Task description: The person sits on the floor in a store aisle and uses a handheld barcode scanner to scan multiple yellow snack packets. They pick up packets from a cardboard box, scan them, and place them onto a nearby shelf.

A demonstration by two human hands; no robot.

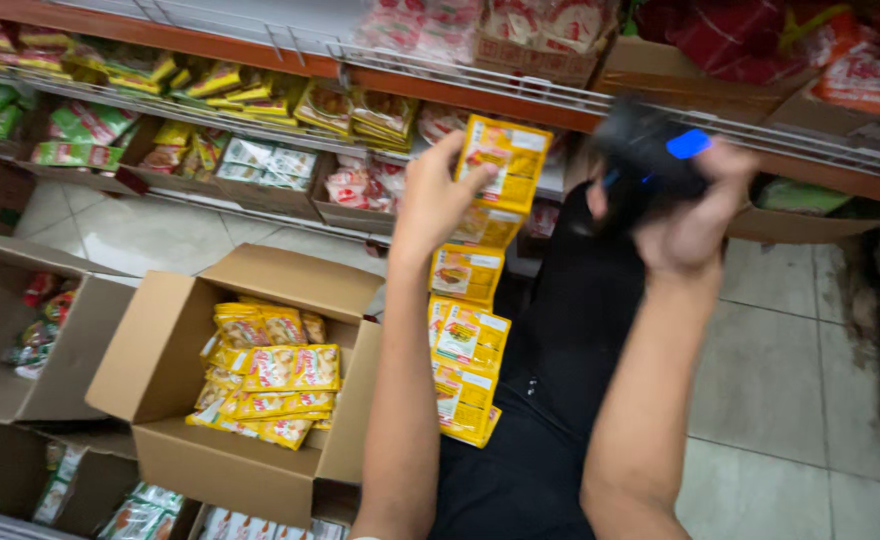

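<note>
My left hand (430, 200) is raised and grips the top of a hanging strip of yellow sachets (472, 300), which dangles down in several linked packets toward my lap. Level with it on the right, my right hand (695, 215) holds a black handheld device with a blue button (650, 160), blurred by motion. An open cardboard box (160, 360) on the floor at my left holds more yellow sachets (270, 385) in a loose pile.
Store shelves (260, 115) with trays of packaged goods run across the top. More open cartons of packets (20, 340) stand at the left and bottom left. Tiled floor (790, 400) lies to the right. My dark-clothed legs (550, 400) are below my arms.
</note>
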